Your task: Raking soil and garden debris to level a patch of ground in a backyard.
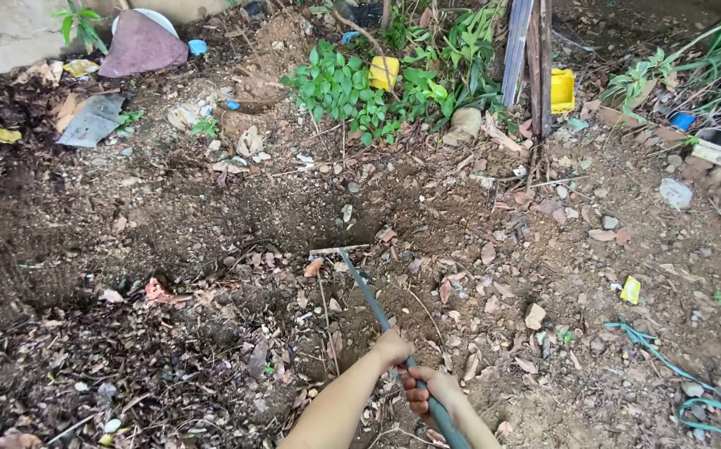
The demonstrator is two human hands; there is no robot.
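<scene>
Head view: both hands close round a long grey-green tool handle (377, 308) near the bottom middle of the scene. The left hand (393, 347) has its grip wrapped tight on the handle higher up the shaft, fingers curled over it. The right hand (428, 391) sits just behind and nearer, its grip also pressed shut round the same handle, fingertips showing on the near side. From the two grips the handle runs away up and to the left, and its far end meets the ground at a shallow dug hollow (352, 241) in the brown soil; the tool's head is too small and dark to make out. Dry leaves (211, 366) and twigs cover the ground to the near left. Farther off grows a clump of green plants (352, 87), with a yellow container (562, 90) to its right beside upright boards (526, 58). A blue-green cord (668, 362) lies at the near right.
</scene>
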